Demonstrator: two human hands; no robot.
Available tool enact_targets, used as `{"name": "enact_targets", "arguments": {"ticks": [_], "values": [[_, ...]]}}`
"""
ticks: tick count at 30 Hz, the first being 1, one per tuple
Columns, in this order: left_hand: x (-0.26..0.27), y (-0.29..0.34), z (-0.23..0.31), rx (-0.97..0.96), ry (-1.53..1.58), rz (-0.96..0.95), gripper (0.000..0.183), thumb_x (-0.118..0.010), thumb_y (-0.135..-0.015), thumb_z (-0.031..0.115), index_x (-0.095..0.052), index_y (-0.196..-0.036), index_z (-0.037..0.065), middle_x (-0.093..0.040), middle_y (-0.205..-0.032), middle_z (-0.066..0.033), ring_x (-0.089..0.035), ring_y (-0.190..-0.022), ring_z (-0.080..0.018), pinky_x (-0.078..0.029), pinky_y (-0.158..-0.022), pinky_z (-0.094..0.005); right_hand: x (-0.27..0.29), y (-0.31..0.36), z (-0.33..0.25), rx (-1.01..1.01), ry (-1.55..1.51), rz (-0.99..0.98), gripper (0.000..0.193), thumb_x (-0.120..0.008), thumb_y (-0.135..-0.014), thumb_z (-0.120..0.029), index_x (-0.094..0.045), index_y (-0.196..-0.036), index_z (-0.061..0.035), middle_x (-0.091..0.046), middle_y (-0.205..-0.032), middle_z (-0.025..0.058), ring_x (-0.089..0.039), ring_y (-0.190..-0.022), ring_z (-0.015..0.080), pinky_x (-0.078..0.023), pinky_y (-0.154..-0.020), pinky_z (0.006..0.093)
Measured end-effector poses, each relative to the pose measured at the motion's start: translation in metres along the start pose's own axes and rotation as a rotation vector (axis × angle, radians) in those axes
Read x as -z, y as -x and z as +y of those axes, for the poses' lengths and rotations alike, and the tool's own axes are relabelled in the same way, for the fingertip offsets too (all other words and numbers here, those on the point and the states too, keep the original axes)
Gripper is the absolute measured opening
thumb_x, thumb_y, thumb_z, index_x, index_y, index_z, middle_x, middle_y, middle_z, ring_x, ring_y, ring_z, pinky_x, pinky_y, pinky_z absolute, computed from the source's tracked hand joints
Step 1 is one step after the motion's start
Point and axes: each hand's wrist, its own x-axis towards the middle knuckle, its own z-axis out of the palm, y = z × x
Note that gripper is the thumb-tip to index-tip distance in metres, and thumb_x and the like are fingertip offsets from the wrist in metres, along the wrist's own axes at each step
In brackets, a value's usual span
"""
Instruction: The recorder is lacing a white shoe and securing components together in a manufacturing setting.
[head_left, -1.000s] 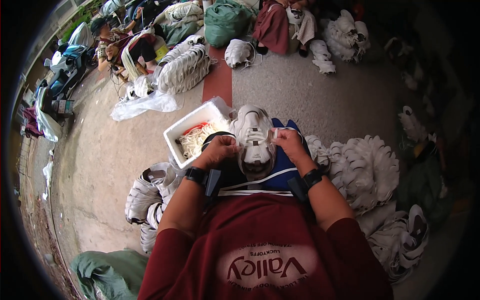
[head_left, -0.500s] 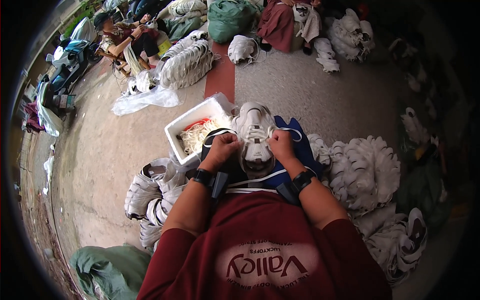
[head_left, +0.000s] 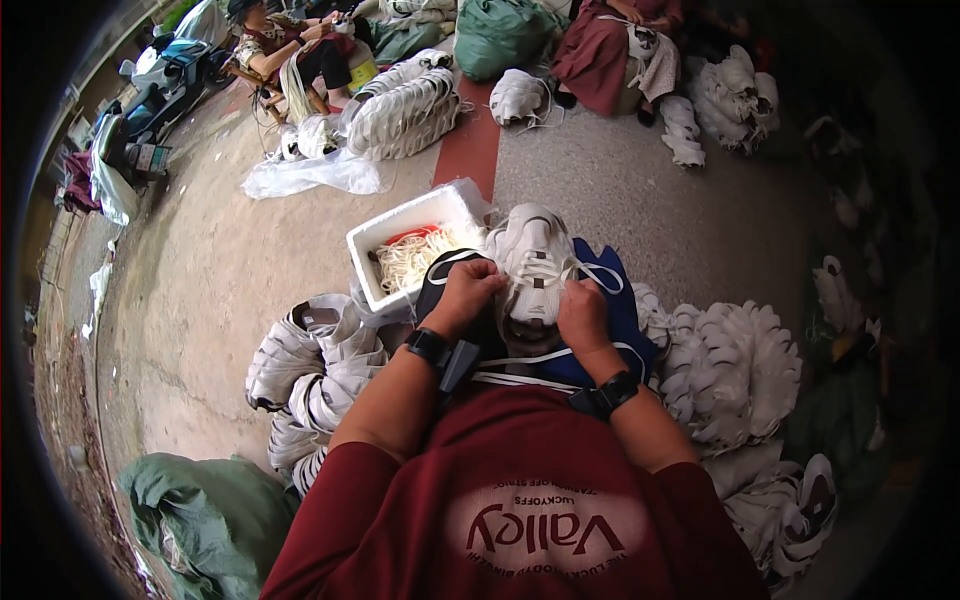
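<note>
A white shoe upper (head_left: 532, 238) rests in my lap, with a white shoelace (head_left: 606, 268) threaded across its front. My left hand (head_left: 474, 290) is closed in a pinch at the left side of the lacing, and a lace loops out beyond it. On the right side, my right hand (head_left: 583, 312) pinches the other lace part, which curves over the blue cloth (head_left: 622, 305). Both hands are close to the shoe's edges. The fingertips are partly hidden by the hands themselves.
A white foam box (head_left: 362, 262) holding loose white laces (head_left: 408, 262) stands just left of the shoe. Stacked shoe uppers lie at left (head_left: 325, 360) and right (head_left: 735, 365). A green sack (head_left: 200, 520) sits lower left. Two people (head_left: 290, 45) work farther off among more uppers.
The view has shifted, so the scene sits a little right and the far people higher. My right hand has drawn slightly down toward me; both hands still pinch at the lacing.
</note>
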Motion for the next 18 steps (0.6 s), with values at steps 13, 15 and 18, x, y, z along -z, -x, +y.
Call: {"name": "enact_targets", "arguments": {"ticks": [13,15,18], "values": [[-0.018,0.006,0.003,-0.017,-0.38,0.219,0.014,-0.069,-0.075,0.012,-0.062,-0.072,0.001,-0.06,-0.06,-0.0076,-0.054,-0.055,-0.0115,-0.045,-0.054,-0.0268,0.01,-0.006,-0.01,-0.034,0.145,-0.026,0.011,-0.059,-0.074,-0.011,-0.055,-0.069,-0.0028,-0.054,-0.07,0.0171,-0.054,-0.067,0.0369,-0.044,-0.061,0.046],[-0.017,0.004,0.003,-0.018,-0.304,0.257,0.015,-0.071,-0.071,0.016,-0.064,-0.072,0.002,-0.062,-0.062,-0.0125,-0.06,-0.056,-0.0208,-0.047,-0.057,-0.0307,0.012,-0.01,-0.019,0.067,0.033,-0.018,0.011,-0.059,-0.075,-0.011,-0.055,-0.069,-0.0026,-0.054,-0.07,0.0171,-0.055,-0.068,0.037,-0.044,-0.061,0.0459],[-0.019,0.005,0.003,-0.185,-0.548,0.235,0.017,-0.067,-0.074,0.018,-0.063,-0.073,0.002,-0.063,-0.068,-0.015,-0.063,-0.062,-0.0288,-0.049,-0.058,-0.0349,-0.003,-0.02,-0.032,0.183,-0.146,-0.07,0.009,-0.058,-0.076,-0.009,-0.056,-0.07,-0.0025,-0.055,-0.071,0.0172,-0.055,-0.069,0.0372,-0.044,-0.062,0.0457]]}}
